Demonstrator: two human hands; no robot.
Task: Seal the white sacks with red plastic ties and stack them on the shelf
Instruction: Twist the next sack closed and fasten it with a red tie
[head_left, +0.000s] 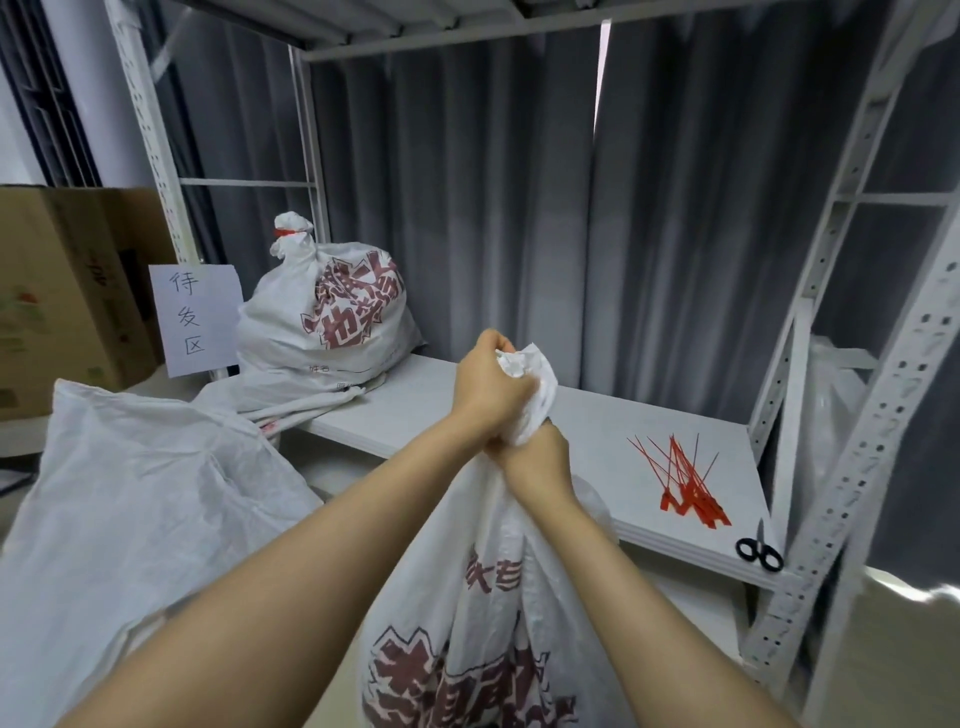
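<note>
A white sack (467, 623) with dark red print stands in front of me, its mouth bunched into a neck. My left hand (485, 387) grips the top of that neck, and my right hand (535, 462) clutches it just below. A bundle of red plastic ties (685, 480) lies on the white shelf board (597, 431) to the right. At the back left of the shelf sits a full white sack (322, 317), its neck closed with a red tie (284, 232).
Black scissors (759, 552) lie at the shelf's front right corner. Another white sack (130, 509) slumps at my left. A paper sign (195, 317) and a cardboard box (67, 291) stand at the left. White shelf uprights (852, 467) rise at the right; grey curtains hang behind.
</note>
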